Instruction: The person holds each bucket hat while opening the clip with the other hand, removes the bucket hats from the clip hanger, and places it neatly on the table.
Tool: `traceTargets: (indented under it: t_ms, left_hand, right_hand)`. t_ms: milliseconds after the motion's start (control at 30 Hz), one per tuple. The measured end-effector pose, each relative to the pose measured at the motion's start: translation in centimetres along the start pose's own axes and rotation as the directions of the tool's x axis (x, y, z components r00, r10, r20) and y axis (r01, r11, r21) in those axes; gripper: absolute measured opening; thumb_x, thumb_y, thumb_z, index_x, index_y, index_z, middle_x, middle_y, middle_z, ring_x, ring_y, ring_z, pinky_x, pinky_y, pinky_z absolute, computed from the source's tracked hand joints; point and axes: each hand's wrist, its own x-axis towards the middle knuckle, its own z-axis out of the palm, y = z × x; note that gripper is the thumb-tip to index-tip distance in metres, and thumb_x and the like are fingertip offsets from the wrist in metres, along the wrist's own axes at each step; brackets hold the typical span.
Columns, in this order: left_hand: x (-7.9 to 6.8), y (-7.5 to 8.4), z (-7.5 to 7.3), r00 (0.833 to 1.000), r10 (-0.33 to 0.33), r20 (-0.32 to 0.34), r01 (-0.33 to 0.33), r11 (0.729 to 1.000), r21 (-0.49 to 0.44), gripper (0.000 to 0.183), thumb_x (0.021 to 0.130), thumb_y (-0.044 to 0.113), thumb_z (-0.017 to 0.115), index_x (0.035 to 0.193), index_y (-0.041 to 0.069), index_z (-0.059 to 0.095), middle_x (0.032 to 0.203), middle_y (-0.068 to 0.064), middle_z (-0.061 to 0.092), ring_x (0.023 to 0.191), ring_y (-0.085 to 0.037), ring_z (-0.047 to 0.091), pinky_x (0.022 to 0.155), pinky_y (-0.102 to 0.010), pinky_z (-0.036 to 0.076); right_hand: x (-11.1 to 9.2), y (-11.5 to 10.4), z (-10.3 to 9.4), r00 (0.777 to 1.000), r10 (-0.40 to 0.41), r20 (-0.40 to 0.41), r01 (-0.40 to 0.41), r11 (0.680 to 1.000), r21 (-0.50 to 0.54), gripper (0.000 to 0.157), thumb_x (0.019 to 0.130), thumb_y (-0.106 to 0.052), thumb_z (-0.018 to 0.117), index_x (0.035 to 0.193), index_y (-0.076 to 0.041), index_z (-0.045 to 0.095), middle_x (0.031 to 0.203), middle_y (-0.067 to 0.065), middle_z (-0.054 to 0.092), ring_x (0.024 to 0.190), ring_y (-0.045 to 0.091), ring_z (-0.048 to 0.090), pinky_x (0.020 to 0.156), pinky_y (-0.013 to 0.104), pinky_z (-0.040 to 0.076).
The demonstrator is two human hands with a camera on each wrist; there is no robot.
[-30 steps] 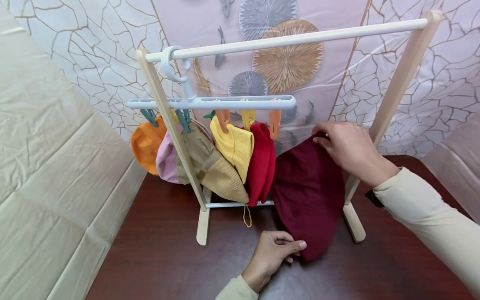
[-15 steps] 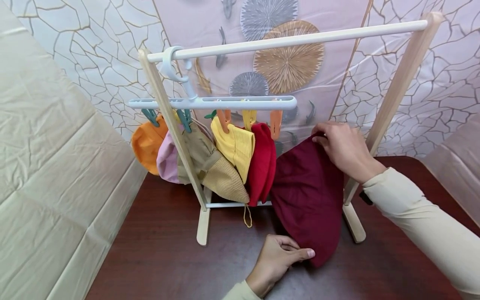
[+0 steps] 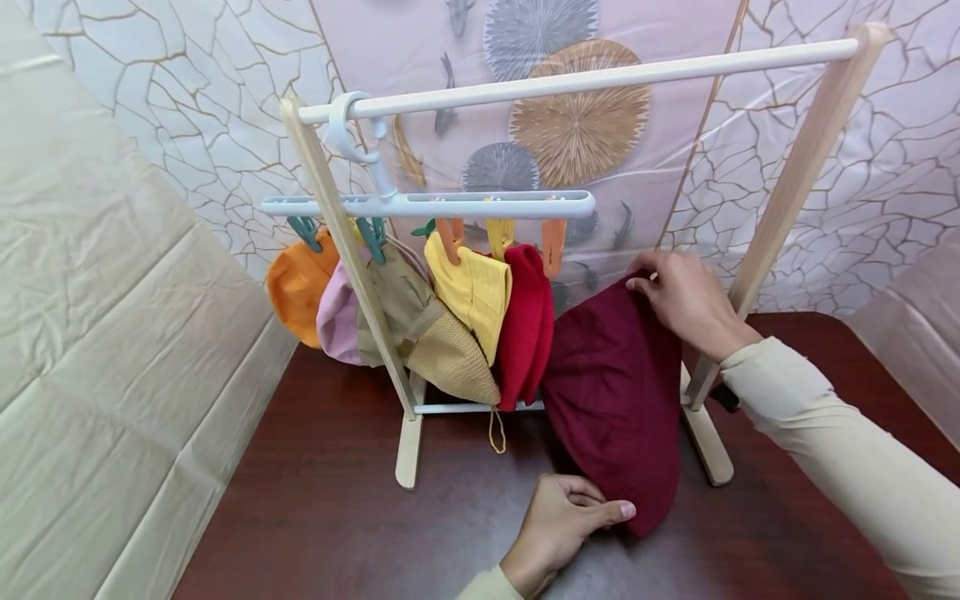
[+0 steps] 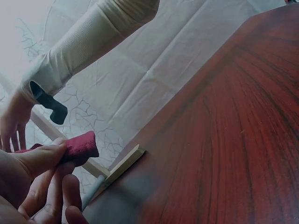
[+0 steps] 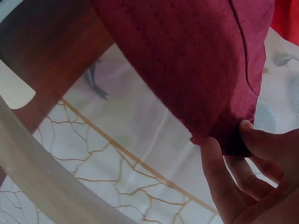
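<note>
A maroon cloth hat (image 3: pixel 611 392) with stitched rows on its brim is stretched between both hands, below and right of the hanger. My left hand (image 3: pixel 558 525) pinches its lower edge between thumb and fingers, close over the table; in the left wrist view a folded bit of the hat (image 4: pixel 81 145) sticks out past the thumb. Higher up, my right hand (image 3: pixel 686 296) pinches the upper corner, thumb on one face and fingers behind, as the right wrist view shows. An orange clothes peg (image 3: pixel 553 247) on the hanger's right end is up and left of that corner.
A wooden rack (image 3: pixel 600 81) stands on the dark table (image 3: pixel 315 508). From its top bar hangs a pale blue hanger (image 3: pixel 480 205), with orange (image 3: pixel 296 287), pink, khaki, yellow (image 3: pixel 476 287) and red (image 3: pixel 525 333) hats pegged along it. The rack's right post (image 3: pixel 802 200) is beside my right hand.
My left hand has moved a little right and down along with the hat's lower edge. My right wrist and forearm have shifted slightly left; its pinch stays at the upper corner.
</note>
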Motion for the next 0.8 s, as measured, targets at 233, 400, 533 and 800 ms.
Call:
traceTargets:
  t_ms: [233, 400, 533, 800]
  left_hand:
    - [0.1, -0.4, 0.3, 1.000, 0.017, -0.006, -0.017, 1.000, -0.003, 0.017, 0.081, 0.002, 0.088, 0.078, -0.004, 0.073, 0.064, 0.005, 0.067, 0.060, -0.003, 0.060, 0.059, -0.017, 0.049]
    - [0.4, -0.6, 0.2, 1.000, 0.005, 0.006, -0.005, 1.000, -0.023, 0.017, 0.082, 0.000, 0.087, 0.077, -0.002, 0.071, 0.064, 0.005, 0.067, 0.059, -0.003, 0.058, 0.057, -0.016, 0.047]
    - [0.6, -0.6, 0.0, 1.000, -0.014, 0.012, 0.014, 0.999, -0.030, 0.017, 0.083, -0.001, 0.085, 0.076, 0.000, 0.069, 0.063, 0.005, 0.066, 0.058, -0.003, 0.058, 0.056, -0.015, 0.045]
    - [1.0, -0.6, -0.6, 0.997, 0.042, 0.065, -0.055, 0.979, 0.198, 0.013, 0.086, 0.004, 0.085, 0.081, 0.000, 0.073, 0.068, 0.003, 0.073, 0.061, 0.001, 0.062, 0.059, -0.015, 0.049]
  right_hand:
    - [0.1, 0.8, 0.9, 1.000, 0.011, 0.000, -0.011, 1.000, -0.006, 0.012, 0.101, -0.008, 0.070, 0.109, 0.000, 0.074, 0.104, 0.023, 0.075, 0.095, 0.045, 0.070, 0.078, 0.061, 0.050]
    - [0.2, 1.0, 1.6, 1.000, 0.002, -0.019, -0.003, 0.999, -0.034, 0.011, 0.100, -0.006, 0.068, 0.107, 0.000, 0.074, 0.101, 0.025, 0.074, 0.093, 0.049, 0.070, 0.077, 0.062, 0.051]
    - [0.2, 1.1, 2.3, 1.000, 0.025, -0.010, -0.025, 0.999, -0.037, 0.011, 0.100, -0.007, 0.066, 0.106, -0.001, 0.073, 0.099, 0.026, 0.074, 0.092, 0.049, 0.070, 0.074, 0.062, 0.051]
    - [0.0, 1.9, 3.9, 0.996, 0.076, 0.037, -0.075, 0.997, -0.034, 0.013, 0.103, -0.007, 0.063, 0.107, 0.001, 0.072, 0.102, 0.028, 0.073, 0.095, 0.051, 0.068, 0.075, 0.064, 0.051]
